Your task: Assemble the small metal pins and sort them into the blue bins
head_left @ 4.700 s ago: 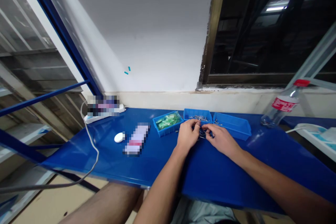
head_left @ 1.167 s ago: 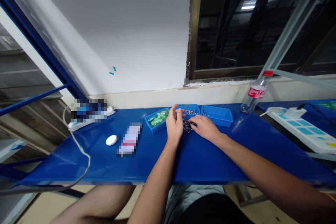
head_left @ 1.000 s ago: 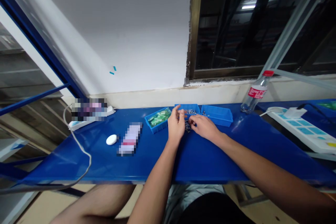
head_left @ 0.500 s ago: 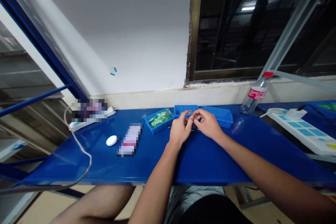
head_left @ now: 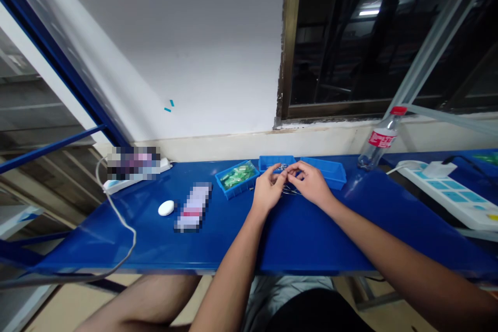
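Observation:
My left hand (head_left: 269, 187) and my right hand (head_left: 307, 180) meet fingertip to fingertip over the blue table (head_left: 311, 238). Both are pinched round something too small to make out. Just behind them stands a blue bin (head_left: 277, 159) with small shiny metal pieces. To the left, a second blue bin (head_left: 235, 179) holds green pieces. A third blue bin (head_left: 330, 171) is behind my right hand, its inside partly hidden. Thin metal pieces (head_left: 290, 191) lie on the table under my fingers.
A bottle with a red cap (head_left: 379, 140) stands at the back right, near a white power strip (head_left: 447, 192). On the left are a blurred phone-like object (head_left: 193, 207), a white oval object (head_left: 166, 208) and a cable (head_left: 126, 225).
The view has shifted very slightly. My hands stay together in nearly the same place, with only small finger movement.

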